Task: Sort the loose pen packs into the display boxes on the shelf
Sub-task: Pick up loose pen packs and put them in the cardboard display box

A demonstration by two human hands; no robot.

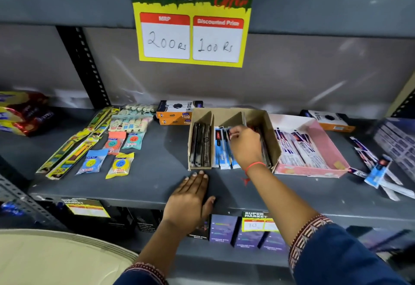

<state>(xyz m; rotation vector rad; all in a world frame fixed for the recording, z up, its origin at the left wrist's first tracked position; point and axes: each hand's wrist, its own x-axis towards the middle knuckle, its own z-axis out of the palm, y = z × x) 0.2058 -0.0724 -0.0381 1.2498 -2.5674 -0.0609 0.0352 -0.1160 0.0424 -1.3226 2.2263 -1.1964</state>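
We are reaching with our right hand [244, 144] into the brown divided box [271, 132], and its fingers are pinching the top of a pen pack [229, 133] where the middle and right compartments are meeting; which one it is going into we cannot tell. Our left hand [190, 197] is lying flat on the shelf [146, 186], fingers together, just in front of the box. We are judging the sorting as well advanced but not finished: dark packs [201, 147] are filling the left compartment, blue packs [222, 152] the middle one, and white packs [298, 147] are lying in the pink box [330, 147] beside. Some loose packs [377, 165] are waiting at the right, apart from the boxes. Above, the yellow sign [190, 17] is reading "SUPER MARKET", "Special Offer", "MRP 200 Rs" and "Discounted Price 100 Rs". The orange cartons [177, 116] behind are showing "TRIO".
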